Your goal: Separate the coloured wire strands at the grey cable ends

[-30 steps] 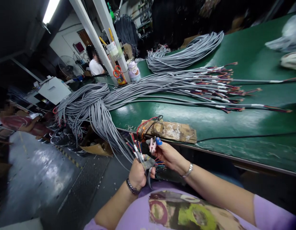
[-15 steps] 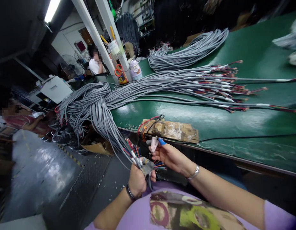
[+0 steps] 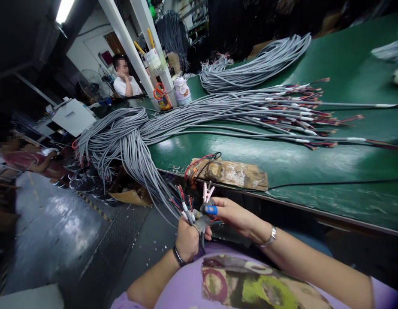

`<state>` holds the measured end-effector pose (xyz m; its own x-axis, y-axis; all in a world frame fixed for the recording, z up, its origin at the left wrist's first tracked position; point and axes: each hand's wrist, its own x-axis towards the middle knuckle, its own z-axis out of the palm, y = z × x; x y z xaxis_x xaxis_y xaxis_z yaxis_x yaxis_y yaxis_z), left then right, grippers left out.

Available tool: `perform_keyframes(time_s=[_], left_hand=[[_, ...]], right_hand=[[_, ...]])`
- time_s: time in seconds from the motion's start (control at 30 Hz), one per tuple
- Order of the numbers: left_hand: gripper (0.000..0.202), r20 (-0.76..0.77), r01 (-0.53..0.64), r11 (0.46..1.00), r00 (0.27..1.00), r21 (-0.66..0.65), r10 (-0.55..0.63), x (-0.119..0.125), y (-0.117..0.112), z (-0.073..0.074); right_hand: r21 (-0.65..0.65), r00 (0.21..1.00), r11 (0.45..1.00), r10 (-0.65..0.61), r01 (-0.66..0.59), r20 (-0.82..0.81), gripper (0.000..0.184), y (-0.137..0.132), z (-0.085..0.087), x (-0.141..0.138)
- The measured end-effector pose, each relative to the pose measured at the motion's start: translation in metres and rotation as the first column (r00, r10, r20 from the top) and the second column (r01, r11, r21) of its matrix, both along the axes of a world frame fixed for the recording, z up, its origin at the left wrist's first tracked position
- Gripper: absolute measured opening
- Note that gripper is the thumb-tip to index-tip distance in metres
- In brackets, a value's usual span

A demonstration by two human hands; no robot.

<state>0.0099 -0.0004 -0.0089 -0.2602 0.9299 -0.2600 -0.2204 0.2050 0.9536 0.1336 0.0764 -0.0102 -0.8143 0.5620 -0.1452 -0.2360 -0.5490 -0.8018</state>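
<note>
My left hand (image 3: 187, 238) is closed in a fist round the ends of a few grey cables (image 3: 185, 209), whose stripped coloured wires fan out above my fingers. My right hand (image 3: 233, 214) is closed on a small pink clip (image 3: 206, 194) held right beside those wire ends; its thumb has a blue nail. Both hands hover just below the near edge of the green table (image 3: 282, 161). A taped wooden block (image 3: 229, 171) with red and black leads lies on the table just above my hands.
A big bundle of grey cables (image 3: 128, 137) spills off the table's left end towards the floor. More cables with coloured ends (image 3: 292, 113) lie across the table. A white post (image 3: 139, 47), scissors (image 3: 158, 94) and a bottle (image 3: 180, 92) stand behind. Two people sit at the left.
My right hand has come down and closer to the left hand, bringing the pink clip next to the wire ends. The left hand has hardly moved.
</note>
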Motion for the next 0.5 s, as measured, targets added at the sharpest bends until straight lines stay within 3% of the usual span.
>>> perform_keyframes(time_s=[0.1, 0.33, 0.5], left_hand=[[0.031, -0.02, 0.001, 1.0, 1.0, -0.009, -0.001, -0.0011, -0.0019, -0.0022], [0.031, -0.039, -0.009, 1.0, 0.999, -0.015, 0.008, -0.0032, -0.0043, -0.0037], [0.031, -0.042, 0.022, 1.0, 0.999, -0.016, -0.023, -0.0047, -0.005, -0.0046]], right_hand=[[0.007, 0.999, 1.0, 0.031, -0.031, -0.023, 0.025, -0.0046, 0.0009, -0.0019], [0.031, 0.993, 0.994, -0.102, 0.1, 0.06, 0.03, -0.0039, -0.0018, -0.0028], [0.04, 0.995, 0.998, -0.057, 0.054, 0.077, 0.038, -0.0037, 0.0005, -0.0025]])
